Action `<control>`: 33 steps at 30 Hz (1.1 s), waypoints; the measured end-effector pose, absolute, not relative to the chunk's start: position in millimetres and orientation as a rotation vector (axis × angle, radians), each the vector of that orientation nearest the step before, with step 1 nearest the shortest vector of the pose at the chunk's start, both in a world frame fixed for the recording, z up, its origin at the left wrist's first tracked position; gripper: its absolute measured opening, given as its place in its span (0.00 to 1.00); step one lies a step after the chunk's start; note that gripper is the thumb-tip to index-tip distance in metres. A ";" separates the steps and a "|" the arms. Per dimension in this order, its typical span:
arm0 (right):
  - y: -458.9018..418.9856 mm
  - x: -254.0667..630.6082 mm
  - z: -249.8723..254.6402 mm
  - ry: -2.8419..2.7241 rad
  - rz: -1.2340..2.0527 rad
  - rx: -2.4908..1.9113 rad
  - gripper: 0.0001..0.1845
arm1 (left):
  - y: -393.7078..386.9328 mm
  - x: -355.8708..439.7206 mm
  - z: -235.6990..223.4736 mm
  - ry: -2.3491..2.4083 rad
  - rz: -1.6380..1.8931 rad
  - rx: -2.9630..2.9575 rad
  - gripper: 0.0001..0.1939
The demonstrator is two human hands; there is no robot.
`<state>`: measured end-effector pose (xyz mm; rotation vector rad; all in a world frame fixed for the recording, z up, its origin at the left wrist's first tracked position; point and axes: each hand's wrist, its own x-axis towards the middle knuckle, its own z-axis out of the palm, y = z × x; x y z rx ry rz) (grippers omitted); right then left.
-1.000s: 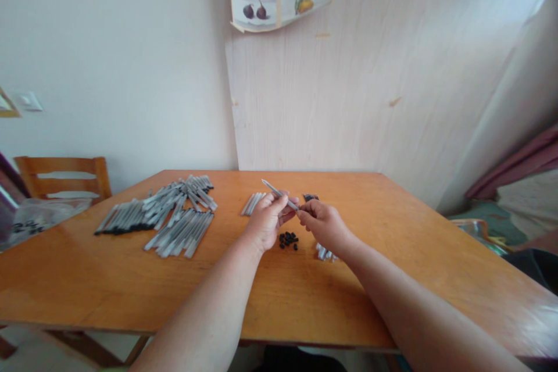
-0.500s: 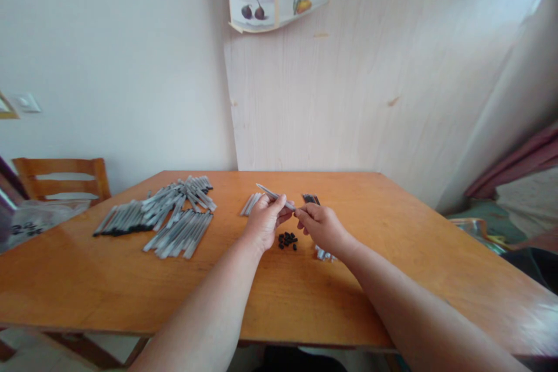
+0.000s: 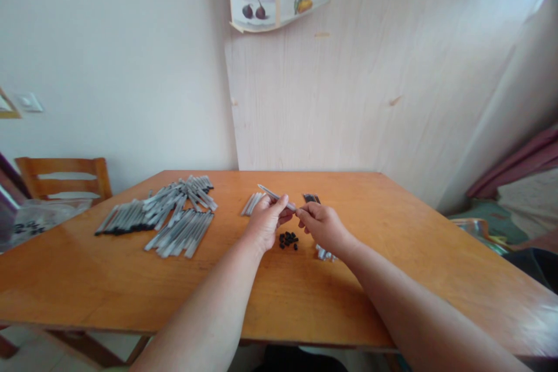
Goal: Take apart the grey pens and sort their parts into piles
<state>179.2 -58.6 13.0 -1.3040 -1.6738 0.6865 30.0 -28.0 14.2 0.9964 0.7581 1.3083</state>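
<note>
Between thumb and fingers, my left hand (image 3: 265,225) grips a slim clear pen (image 3: 268,191), its pointed end slanting up and to the left. At the pen's other end my right hand (image 3: 325,228) is closed in a pinch; any small part between those fingertips is hidden. Below the hands lies a small heap of black plugs (image 3: 288,239). Small clear-bluish pieces (image 3: 325,253) are partly covered by my right wrist. Behind my left hand are several clear tubes (image 3: 251,204), and behind my right one a bundle of thin dark sticks (image 3: 311,198), perhaps refills.
Large piles of clear pens with black ends (image 3: 178,232) cover the left part of the wooden table (image 3: 279,314). A wooden chair (image 3: 65,165) and a plastic bag (image 3: 47,212) are at the far left. The wall (image 3: 305,116) rises behind the table.
Both hands keep nearly the same pose, holding the pen at the same spot. The whole view has shifted very slightly; nothing else visibly differs.
</note>
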 end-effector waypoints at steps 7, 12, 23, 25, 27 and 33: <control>-55.7 182.9 12.5 -1.610 0.694 -1.297 0.15 | -28.8 28.7 15.7 0.639 1.251 1.005 0.15; -57.8 182.6 14.6 -1.712 0.466 -1.323 0.11 | -28.7 29.5 15.5 0.770 1.283 1.024 0.15; -59.4 182.3 12.8 -1.764 0.553 -1.324 0.15 | -25.0 29.0 12.3 0.816 1.308 1.034 0.17; -58.5 182.4 12.2 -1.771 0.445 -1.337 0.11 | -25.5 29.2 12.7 0.829 1.309 1.038 0.17; -57.4 182.4 11.5 -1.766 0.371 -1.343 0.08 | -26.2 29.4 13.2 0.835 1.309 1.036 0.17; -57.9 183.0 11.8 -1.764 0.464 -1.364 0.16 | -26.4 29.6 13.6 0.827 1.309 1.028 0.17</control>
